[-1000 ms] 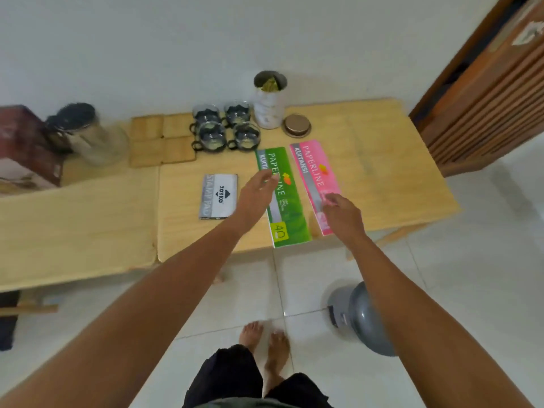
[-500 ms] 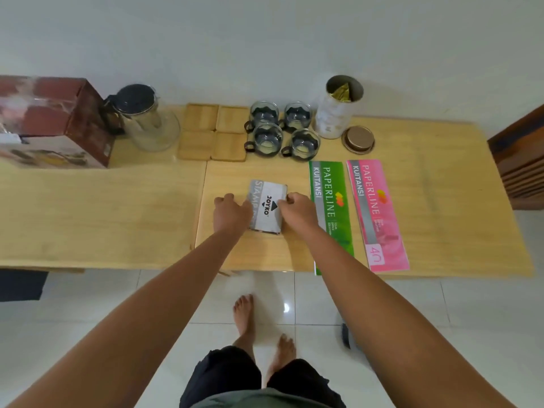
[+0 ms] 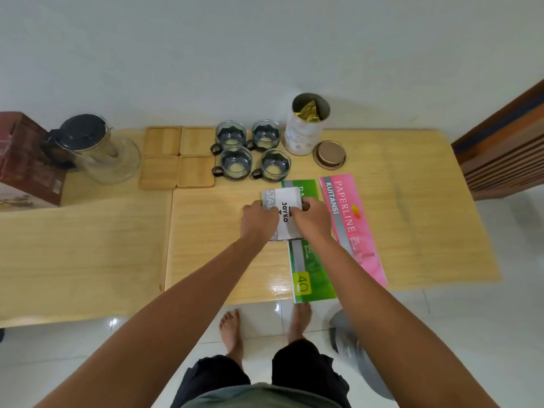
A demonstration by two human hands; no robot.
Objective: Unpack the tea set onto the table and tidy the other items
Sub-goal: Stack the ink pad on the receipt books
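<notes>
hands meet on the stamp pad box (image 3: 284, 212), a small grey and white box with the word joyko on it. left hand (image 3: 259, 220) grips its left edge with fingers curled around, and right hand (image 3: 312, 217) grips its right edge in the same way, so both hands are clamped on the box. the box overlaps the top left part of the green receipt book (image 3: 309, 266); whether it rests on the book or is lifted above it cannot be told.

the green receipt book lies flat on the wooden table (image 3: 220, 245), and its near end with the number 40 reaches just over the table edge. right of the green receipt book, touching along the side, lies the pink receipt book (image 3: 353, 228). beyond the green receipt book stand 4 glass cups (image 3: 253, 154) in 2 rows of 2. left of the cups lie 4 wooden coasters (image 3: 178, 157) in a square. further left stands the glass teapot (image 3: 97, 148) with a dark lid, and beside it, at the far left, the red box (image 3: 26, 166). beyond the pink receipt book stands the open tea tin (image 3: 306, 125) with gold packets inside, and its lid (image 3: 329, 154) lies flat just beside it.
</notes>
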